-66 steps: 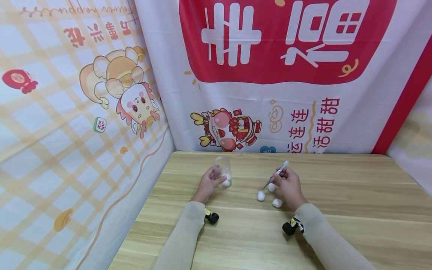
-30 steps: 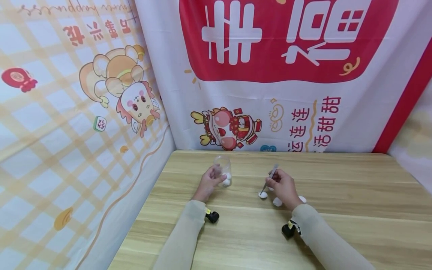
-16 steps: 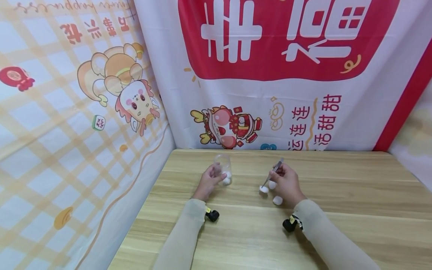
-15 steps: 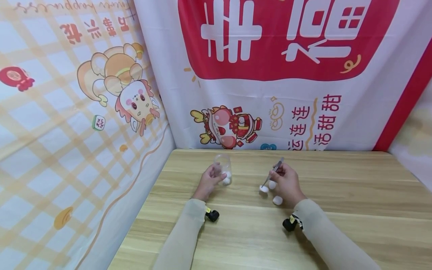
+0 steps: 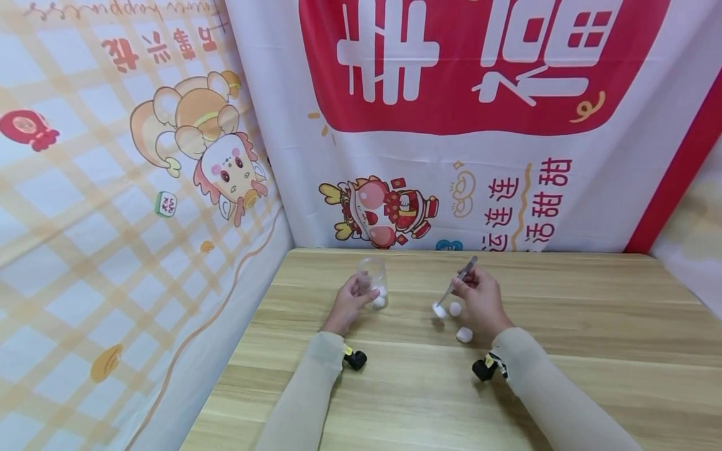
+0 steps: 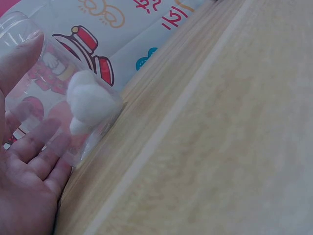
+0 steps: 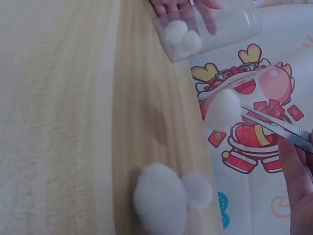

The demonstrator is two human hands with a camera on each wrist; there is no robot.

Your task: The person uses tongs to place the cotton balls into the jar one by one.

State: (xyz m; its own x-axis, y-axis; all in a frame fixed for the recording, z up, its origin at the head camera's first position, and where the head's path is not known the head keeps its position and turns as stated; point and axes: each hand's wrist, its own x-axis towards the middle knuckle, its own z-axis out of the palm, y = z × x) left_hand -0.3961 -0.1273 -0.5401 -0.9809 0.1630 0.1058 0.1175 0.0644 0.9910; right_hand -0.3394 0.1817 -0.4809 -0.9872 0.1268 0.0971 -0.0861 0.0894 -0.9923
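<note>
Status: partway through, maybe about halfway going by what's visible. Looks like a cotton-ball transfer into the cup, by tweezers.

Left hand (image 5: 348,305): thumb and fingers wrapped round the clear cup (image 5: 376,277), low on its wall. Cup looks upright, base apparently on the worktop (image 5: 395,401), mouth uncovered. Right hand (image 5: 485,305): pinching the tweezers (image 5: 466,270), tips down and toward the cup side.

Done: cotton balls in the cup (image 6: 93,100), at least two, bunched at the bottom. They overlap, so can't give a firm count.

In hand: one held ball (image 7: 224,109), gripped at the tweezer tips. It's off the worktop, with its shadow showing under it, and well apart from the cup. Not delivered.

Left: two loose balls on the worktop, the far ball (image 5: 455,309) just beside the held one and the near ball (image 5: 464,334) closer to the person, by the right wrist. Neither is being touched. Right hand and sleeve hide some of the worktop, so can't rule out another ball back there.

My read: this ball needs carrying across and over the cup's rim, then release; same again for the other two. Soft stuff, so a light squeeze should do.
</note>
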